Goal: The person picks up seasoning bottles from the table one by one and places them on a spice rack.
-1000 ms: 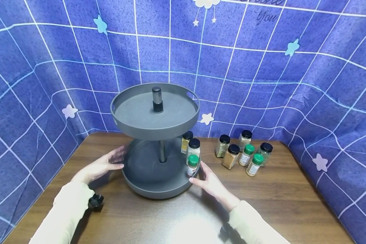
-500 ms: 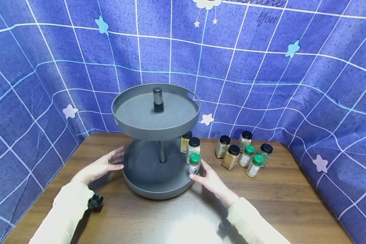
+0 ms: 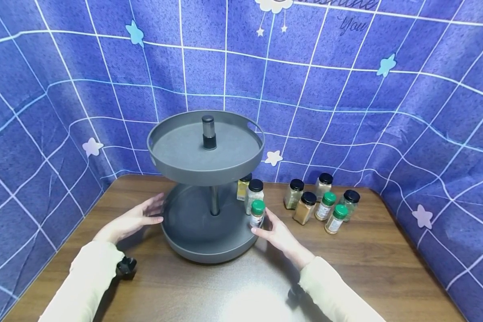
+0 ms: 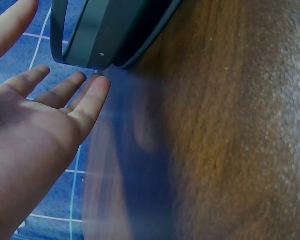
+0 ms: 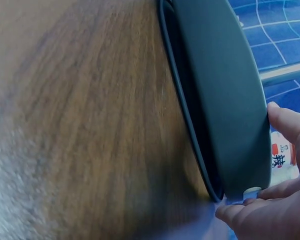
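Note:
A grey two-tier turntable (image 3: 209,257) stands on the wooden table. At the right of its lower tier are a small green-capped spice jar (image 3: 256,215), a taller black-capped jar (image 3: 254,197) and a yellowish jar (image 3: 243,190), partly hidden by the upper tier. My right hand (image 3: 279,237) holds the lower tier's right rim, thumb at the edge by the green-capped jar. In the right wrist view, fingers (image 5: 237,212) reach round the tray's outer wall. My left hand (image 3: 130,219) is at the left rim, fingers spread; whether it touches is unclear.
Right of the turntable stand several more spice jars, among them a brown-filled jar (image 3: 304,209) and a green-capped jar (image 3: 335,220). The upper tier (image 3: 207,176) overhangs the lower one. A blue gridded curtain (image 3: 326,89) hangs behind the wooden table (image 3: 209,290).
The lower tier has turned slightly, carrying its jars backward along the right side. My right hand has shifted slightly up and back with the rim. My left hand stays in place.

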Motion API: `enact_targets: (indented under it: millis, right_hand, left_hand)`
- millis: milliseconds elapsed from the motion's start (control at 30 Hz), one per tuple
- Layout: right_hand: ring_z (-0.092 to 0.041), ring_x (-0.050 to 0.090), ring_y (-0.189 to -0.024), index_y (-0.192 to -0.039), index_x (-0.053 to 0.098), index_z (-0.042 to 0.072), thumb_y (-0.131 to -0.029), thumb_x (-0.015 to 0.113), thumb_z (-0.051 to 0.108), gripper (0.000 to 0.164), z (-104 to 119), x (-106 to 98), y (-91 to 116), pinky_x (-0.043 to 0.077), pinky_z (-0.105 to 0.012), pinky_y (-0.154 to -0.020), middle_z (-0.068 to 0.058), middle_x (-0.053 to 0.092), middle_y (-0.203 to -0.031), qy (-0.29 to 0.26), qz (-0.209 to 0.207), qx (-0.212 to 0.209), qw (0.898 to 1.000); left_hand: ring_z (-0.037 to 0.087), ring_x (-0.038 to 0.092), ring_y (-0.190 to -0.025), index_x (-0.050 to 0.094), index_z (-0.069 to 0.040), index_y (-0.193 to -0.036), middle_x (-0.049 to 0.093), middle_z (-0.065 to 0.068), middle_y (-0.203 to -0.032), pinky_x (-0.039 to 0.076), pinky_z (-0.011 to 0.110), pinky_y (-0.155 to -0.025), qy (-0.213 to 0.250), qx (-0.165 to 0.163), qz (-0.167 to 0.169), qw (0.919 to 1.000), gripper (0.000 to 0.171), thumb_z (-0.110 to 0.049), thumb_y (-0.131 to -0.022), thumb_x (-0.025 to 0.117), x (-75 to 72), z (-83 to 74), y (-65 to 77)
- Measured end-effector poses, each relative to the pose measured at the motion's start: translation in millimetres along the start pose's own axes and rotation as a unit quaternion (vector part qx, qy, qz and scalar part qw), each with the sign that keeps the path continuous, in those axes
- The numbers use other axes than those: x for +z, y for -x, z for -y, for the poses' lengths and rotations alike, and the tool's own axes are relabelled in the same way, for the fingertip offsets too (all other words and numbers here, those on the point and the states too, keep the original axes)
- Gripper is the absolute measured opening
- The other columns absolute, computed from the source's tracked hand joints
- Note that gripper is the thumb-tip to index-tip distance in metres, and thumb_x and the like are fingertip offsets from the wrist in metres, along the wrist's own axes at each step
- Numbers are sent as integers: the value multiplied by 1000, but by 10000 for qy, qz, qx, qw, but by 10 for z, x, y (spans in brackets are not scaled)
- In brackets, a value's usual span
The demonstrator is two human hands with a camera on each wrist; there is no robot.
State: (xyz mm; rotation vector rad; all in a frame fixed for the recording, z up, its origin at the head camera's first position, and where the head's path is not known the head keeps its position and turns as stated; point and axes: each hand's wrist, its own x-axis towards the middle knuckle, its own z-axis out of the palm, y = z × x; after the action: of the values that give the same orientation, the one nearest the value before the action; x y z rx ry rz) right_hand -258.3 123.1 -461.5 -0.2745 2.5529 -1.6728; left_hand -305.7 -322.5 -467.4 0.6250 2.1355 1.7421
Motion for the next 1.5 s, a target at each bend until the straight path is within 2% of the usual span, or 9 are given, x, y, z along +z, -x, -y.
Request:
enact_targets:
  millis: [267, 400, 733, 933, 1100, 1233, 1300, 1467, 1500]
  right_hand:
    - [-38, 32, -135, -148, 28, 5, -82, 73, 22, 82, -46, -38, -63, 27, -52, -109, -19, 33, -149, -33, 78, -46, 10000]
    - [-38, 29, -137, -147, 27, 2, -82, 72, 17, 81, -39, -54, -81, 26, -52, -110, -21, 32, -149, -161, 116, -134, 9997]
    - [-40, 29, -136, -144, 25, -8, -87, 66, 9, 73, 276, -163, 55, 24, -50, -111, -27, 31, -147, -225, 279, -175, 9992]
    - [-40, 31, -135, -144, 29, -7, -87, 66, 11, 70, 129, -152, -62, 24, -51, -111, -26, 34, -146, -175, 160, -188, 9995]
    - [-37, 34, -135, -145, 33, 2, -88, 67, 18, 69, -70, -136, -187, 27, -49, -110, -20, 37, -147, -12, 37, -174, 9998]
    - [-35, 36, -134, -145, 36, 8, -89, 66, 21, 66, -100, -142, -207, 28, -48, -110, -17, 38, -147, 30, 20, -131, 9999]
    - [-35, 36, -134, -145, 36, 9, -89, 66, 22, 65, -98, -144, -207, 28, -48, -110, -17, 39, -147, 34, 13, -102, 9999]
    - [-36, 37, -133, -145, 36, 7, -89, 65, 21, 64, -91, -130, -202, 29, -47, -110, -18, 40, -146, 65, -31, -167, 9998]
    - [-36, 37, -133, -145, 35, 6, -90, 64, 20, 64, -83, -127, -194, 29, -48, -109, -19, 39, -146, 72, -35, -209, 9998]
  left_hand:
    - [51, 9, -137, -1, 0, -150, 8, 32, -152, 39, 11, -92, 17, -40, -6, 10000, 84, -3, -90, 59, 5, -7, 10]
    - [52, 9, -137, -1, 1, -150, 7, 33, -152, 39, 11, -92, -32, -31, -1, 10000, 85, -2, -90, 59, 9, -9, 18]
    - [53, 7, -137, 2, 4, -149, 1, 30, -154, 36, 9, -92, -345, -34, 34, 9994, 84, -4, -89, 60, 46, 5, -4]
    - [53, 9, -136, 3, 3, -149, 2, 29, -154, 36, 11, -94, -446, -71, 15, 9990, 84, -5, -89, 61, 33, 15, -15]
    - [53, 10, -137, 3, 2, -150, 2, 28, -154, 36, 21, -101, -619, -157, 30, 9980, 86, -8, -89, 62, 29, 6, -13]
    - [53, 12, -136, 3, 2, -150, 2, 28, -155, 29, 40, -107, -763, -156, 30, 9970, 86, -10, -89, 63, 37, 6, -18]
    - [53, 12, -136, 3, 1, -150, 1, 27, -155, 33, 34, -106, -726, -175, 18, 9972, 87, -10, -89, 64, 37, 8, -20]
    - [54, 11, -136, 3, 2, -150, 0, 26, -155, 33, 35, -105, -730, -170, 39, 9972, 87, -11, -89, 63, 40, -1, -16]
    - [54, 11, -136, 3, 2, -150, 0, 27, -155, 31, 39, -106, -771, -164, 48, 9969, 87, -11, -89, 63, 41, -2, -16]
